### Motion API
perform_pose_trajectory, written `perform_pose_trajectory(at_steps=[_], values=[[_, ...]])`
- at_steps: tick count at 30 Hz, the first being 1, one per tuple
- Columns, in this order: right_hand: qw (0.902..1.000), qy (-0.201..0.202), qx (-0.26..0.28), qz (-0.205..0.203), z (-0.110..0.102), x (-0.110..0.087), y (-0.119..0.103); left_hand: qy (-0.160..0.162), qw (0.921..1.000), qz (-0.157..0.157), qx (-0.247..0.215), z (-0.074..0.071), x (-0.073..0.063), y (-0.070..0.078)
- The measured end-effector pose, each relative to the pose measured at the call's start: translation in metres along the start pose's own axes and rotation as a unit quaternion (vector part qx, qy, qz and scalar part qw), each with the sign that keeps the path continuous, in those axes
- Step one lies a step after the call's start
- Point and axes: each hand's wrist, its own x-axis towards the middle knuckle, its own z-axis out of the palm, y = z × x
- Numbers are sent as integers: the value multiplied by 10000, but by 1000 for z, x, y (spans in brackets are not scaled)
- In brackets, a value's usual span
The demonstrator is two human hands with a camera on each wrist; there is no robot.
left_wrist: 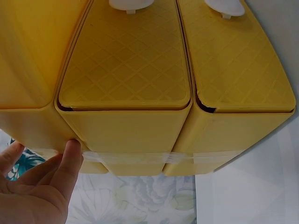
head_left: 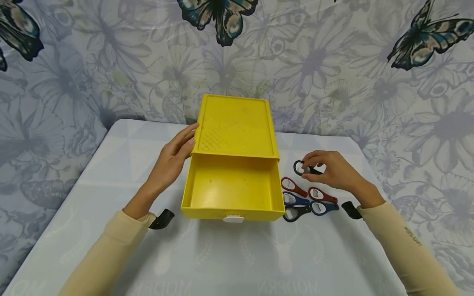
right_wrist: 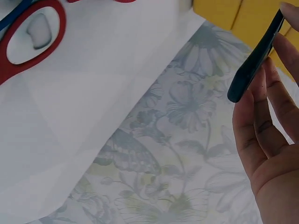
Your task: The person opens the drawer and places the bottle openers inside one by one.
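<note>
Pinching a black bottle opener [head_left: 304,167] just above the tabletop [head_left: 111,172], the right hand [head_left: 329,170] curls round it, while the left hand [head_left: 171,158] rests straight-fingered against the yellow drawer box [head_left: 237,123]. Its open drawer [head_left: 233,191] holds nothing; five openers [head_left: 307,201] lie beside it, seemingly all left to stow.

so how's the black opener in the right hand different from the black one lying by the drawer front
The black opener in the right hand is pinched in the fingers of the right hand, beside the box; the black opener on the table lies untouched near the corner of the open yellow drawer. The held one has no neighbours touching it; the lying one sits against a blue opener. Both are black with a ring-shaped head.
</note>
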Motion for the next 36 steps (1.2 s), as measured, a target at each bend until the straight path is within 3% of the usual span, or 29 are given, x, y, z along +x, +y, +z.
perform_pose_trajectory(at_steps=[22, 29, 36], values=[[9985, 194, -128, -497, -28, 10, -46, -27, 10000, -15, -29, -1, 1, 0], [9988, 198, -134, -434, -37, 10, -61, -31, 10000, 9, -19, 0, 0, 1], [9966, 389, -60, -725, -46, 12, -75, -13, 10000, 2, -8, -1, 0, 0]])
